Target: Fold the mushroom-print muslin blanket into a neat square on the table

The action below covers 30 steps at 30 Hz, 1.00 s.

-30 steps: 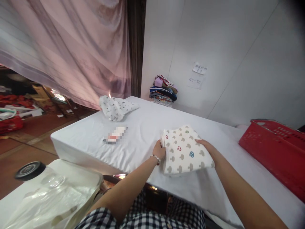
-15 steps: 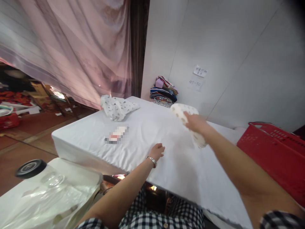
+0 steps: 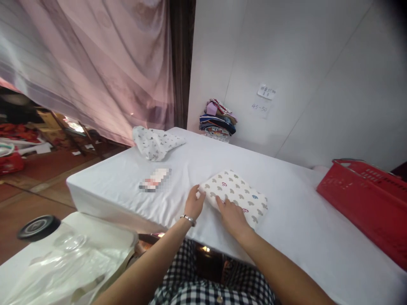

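A folded white cloth (image 3: 239,191) printed with grey, red and blue mushroom-like shapes lies flat on the white-covered table (image 3: 286,212) in front of me. My left hand (image 3: 194,203), with a bracelet at the wrist, pinches the cloth's left corner between thumb and fingers. On the near edge of the same cloth rests my right hand (image 3: 233,217), its fingers stretched out over the fabric. Part of the cloth's near side is hidden under that hand.
A crumpled patterned white cloth (image 3: 154,144) lies at the far left, with a blurred-out flat object (image 3: 155,180) nearer. Folded fabrics (image 3: 218,120) are stacked by the wall. A red basket (image 3: 365,203) stands right; a black-lidded clear container (image 3: 40,228) is at lower left.
My right hand has brought the folded cloth from the upper right down onto the table before me. My left hand has shifted left and now grips its corner.
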Tool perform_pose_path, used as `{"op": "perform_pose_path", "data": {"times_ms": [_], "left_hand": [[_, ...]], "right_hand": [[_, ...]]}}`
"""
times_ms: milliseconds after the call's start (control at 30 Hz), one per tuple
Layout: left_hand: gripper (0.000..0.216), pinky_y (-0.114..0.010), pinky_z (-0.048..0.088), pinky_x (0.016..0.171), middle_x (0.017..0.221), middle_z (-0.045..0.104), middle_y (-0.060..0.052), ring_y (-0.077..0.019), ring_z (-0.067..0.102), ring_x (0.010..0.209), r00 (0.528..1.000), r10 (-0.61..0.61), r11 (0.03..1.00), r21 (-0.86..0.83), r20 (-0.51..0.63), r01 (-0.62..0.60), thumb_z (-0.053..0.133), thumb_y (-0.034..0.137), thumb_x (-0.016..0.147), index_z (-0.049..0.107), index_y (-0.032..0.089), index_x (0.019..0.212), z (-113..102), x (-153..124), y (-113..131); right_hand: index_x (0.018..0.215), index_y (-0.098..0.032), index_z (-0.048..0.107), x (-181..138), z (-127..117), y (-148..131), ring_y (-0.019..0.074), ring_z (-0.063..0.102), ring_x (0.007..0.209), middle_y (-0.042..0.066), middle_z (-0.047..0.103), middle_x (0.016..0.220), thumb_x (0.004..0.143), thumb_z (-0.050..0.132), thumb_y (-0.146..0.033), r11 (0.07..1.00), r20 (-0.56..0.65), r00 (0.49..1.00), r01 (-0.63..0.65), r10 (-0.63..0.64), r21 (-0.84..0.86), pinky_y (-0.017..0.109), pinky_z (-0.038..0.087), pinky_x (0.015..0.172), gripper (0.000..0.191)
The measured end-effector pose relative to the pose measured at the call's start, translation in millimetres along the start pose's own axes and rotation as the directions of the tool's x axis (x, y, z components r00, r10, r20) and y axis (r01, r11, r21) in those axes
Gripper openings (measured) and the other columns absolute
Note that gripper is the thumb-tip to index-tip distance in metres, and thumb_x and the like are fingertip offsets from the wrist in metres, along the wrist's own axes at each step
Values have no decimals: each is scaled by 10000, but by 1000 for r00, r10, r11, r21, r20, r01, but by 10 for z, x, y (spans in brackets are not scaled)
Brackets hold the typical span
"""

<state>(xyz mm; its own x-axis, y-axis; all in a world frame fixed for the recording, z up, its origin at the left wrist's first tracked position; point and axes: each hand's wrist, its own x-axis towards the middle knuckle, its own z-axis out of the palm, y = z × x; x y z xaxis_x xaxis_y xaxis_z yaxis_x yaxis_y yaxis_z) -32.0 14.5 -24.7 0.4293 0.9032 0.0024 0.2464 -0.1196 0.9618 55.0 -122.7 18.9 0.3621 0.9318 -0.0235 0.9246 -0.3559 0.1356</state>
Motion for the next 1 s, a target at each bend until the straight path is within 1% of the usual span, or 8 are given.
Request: {"op": "perform_pose_path", "data": {"times_ms": [167, 300, 367, 433, 567, 700, 833, 1000], "left_hand": [[503, -337, 374, 943, 1252, 506, -127, -230, 492, 1124, 999, -2, 973, 229, 51, -10, 517, 342, 784, 439, 151, 1243, 0, 159, 125], [512, -327, 391, 908, 1184, 559, -124, -236, 525, 1079, 987, -75, 942, 334, 139, 25, 528, 381, 771, 461, 156, 1227, -73, 263, 122], [505, -313, 405, 879, 1140, 585, -106, -220, 548, 1033, 990, -57, 945, 328, 132, 10, 531, 408, 765, 476, 180, 1213, -94, 302, 76], [493, -303, 420, 843, 1083, 609, -86, -208, 571, 971, 991, -44, 952, 306, 126, 4, 537, 437, 752, 501, 200, 1183, -99, 341, 20], [469, -306, 430, 804, 1009, 630, -65, -214, 580, 930, 988, -76, 952, 303, 131, 33, 528, 499, 733, 559, 216, 1106, -66, 426, -38], [401, -309, 424, 816, 1019, 641, -61, -228, 573, 957, 981, -78, 944, 330, 176, 16, 526, 486, 733, 611, 213, 1014, -11, 489, 23], [388, -328, 426, 812, 1014, 647, -75, -247, 575, 951, 976, -75, 935, 355, 206, -3, 529, 479, 728, 626, 197, 976, 1, 512, 100], [373, -284, 446, 777, 976, 660, -41, -208, 594, 902, 979, -39, 966, 258, 199, -14, 533, 446, 730, 610, 203, 1002, -19, 545, 60]], "right_hand": [[1363, -233, 283, -145, 15, -234, 267, 549, 955, 205, 463, 1237, 814, 383, -97, 1000, 19, 1000, -9, 9, 25, 362, 449, 702, 574], [1329, -219, 359, -349, 30, -28, 259, 514, 1033, 138, 499, 1238, 816, 476, -317, 953, -125, 991, 86, -52, 290, 394, 433, 821, 535], [1247, -206, 463, -484, 82, 250, 222, 524, 1025, 100, 557, 1168, 839, 431, -344, 889, -274, 960, 73, 60, 451, 377, 417, 877, 432], [1136, -187, 539, -635, 181, 553, 194, 560, 937, 89, 593, 1081, 843, 410, -352, 781, -336, 891, -32, 304, 624, 351, 448, 840, 359], [1132, -167, 490, -868, 367, 896, 151, 578, 658, 61, 600, 901, 777, 496, -403, 316, -8, 777, -246, 630, 916, 294, 502, 564, 427], [1341, -184, 258, -896, 325, 792, 146, 566, 549, -12, 574, 673, 734, 572, -407, -136, 332, 792, -308, 512, 942, 262, 473, 472, 719], [1414, -217, 35, -838, 233, 620, 121, 508, 458, -45, 549, 615, 713, 615, -363, -212, 352, 816, -284, 459, 935, 231, 421, 407, 922], [1389, -231, 177, -876, 303, 443, 80, 454, 453, -33, 562, 714, 705, 587, -316, -178, 212, 844, -141, 493, 974, 203, 384, 401, 803]]}}
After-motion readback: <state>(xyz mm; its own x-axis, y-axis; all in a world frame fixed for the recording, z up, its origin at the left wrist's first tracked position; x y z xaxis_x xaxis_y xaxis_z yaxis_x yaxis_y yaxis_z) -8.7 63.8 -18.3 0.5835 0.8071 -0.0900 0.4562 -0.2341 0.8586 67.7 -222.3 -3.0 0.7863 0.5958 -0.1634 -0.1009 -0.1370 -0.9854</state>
